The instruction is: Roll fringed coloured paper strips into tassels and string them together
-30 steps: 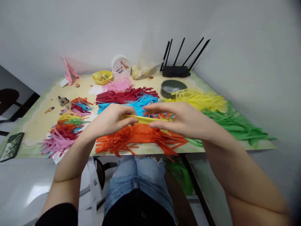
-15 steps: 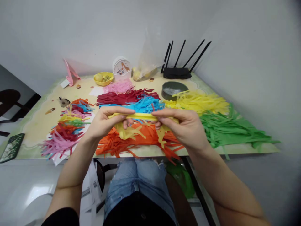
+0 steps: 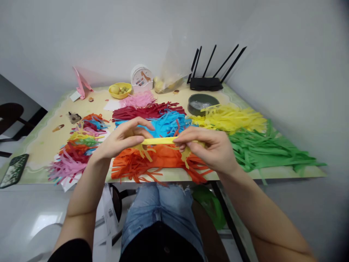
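Observation:
A fringed yellow tissue-paper strip [image 3: 160, 141], rolled narrow along its middle, stretches between my hands, with cut fringe hanging at both ends. My right hand [image 3: 209, 145] pinches its right part between thumb and fingers. At the left end, the thumb of my left hand [image 3: 122, 138] presses against the roll. The upper fingers of that hand are lifted and curved, and its lower fingers are mostly hidden. Orange fringed paper [image 3: 160, 160] lies beneath the strip near the table edge. Just behind are blue fringed paper [image 3: 169, 125] and dark red fringed paper [image 3: 144, 112].
Yellow fringe [image 3: 231, 118] and green fringe [image 3: 269, 149] lie at right; a multicoloured fringe garland [image 3: 79, 149] lies at left. Farther back are a black router [image 3: 205, 84], a round dark tin [image 3: 203, 103], a yellow fruit bowl [image 3: 120, 95] and pink fringe [image 3: 140, 99]. A phone [image 3: 13, 170] sits at the left edge.
My left index finger has lifted off the yellow strip, widening the gap above the thumb. The strip sits slightly lower, and its rolled part looks shorter between my hands.

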### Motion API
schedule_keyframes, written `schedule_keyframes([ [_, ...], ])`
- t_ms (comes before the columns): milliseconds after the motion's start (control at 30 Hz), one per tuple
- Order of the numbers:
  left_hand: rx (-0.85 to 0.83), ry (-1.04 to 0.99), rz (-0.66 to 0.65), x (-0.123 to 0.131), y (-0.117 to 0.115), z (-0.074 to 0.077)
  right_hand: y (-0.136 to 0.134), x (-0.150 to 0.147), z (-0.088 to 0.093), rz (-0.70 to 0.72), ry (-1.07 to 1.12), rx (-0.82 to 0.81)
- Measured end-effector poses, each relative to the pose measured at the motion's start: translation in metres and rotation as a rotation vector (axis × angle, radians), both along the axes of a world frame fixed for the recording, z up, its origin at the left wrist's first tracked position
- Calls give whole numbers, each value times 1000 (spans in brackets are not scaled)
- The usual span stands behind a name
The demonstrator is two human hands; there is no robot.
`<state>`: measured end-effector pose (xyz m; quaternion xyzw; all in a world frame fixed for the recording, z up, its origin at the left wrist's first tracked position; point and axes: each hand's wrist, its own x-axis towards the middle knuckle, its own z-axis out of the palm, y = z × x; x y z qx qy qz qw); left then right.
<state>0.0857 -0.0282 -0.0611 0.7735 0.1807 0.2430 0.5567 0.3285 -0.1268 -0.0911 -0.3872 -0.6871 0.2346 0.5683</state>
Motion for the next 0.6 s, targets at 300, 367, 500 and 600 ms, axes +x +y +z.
schedule_keyframes([
  [300,232,277,142,14,-20,6,3,5,0,-19,-156,-165],
  [367,262,289,177,13,-23,4,5,2,-1,-16,-93,-314],
  [500,154,182,223,9,-23,-4,5,-7,-5,3,148,-390],
  [600,-22,26,215,7,-21,-10,3,-10,-8,5,278,-338],
])
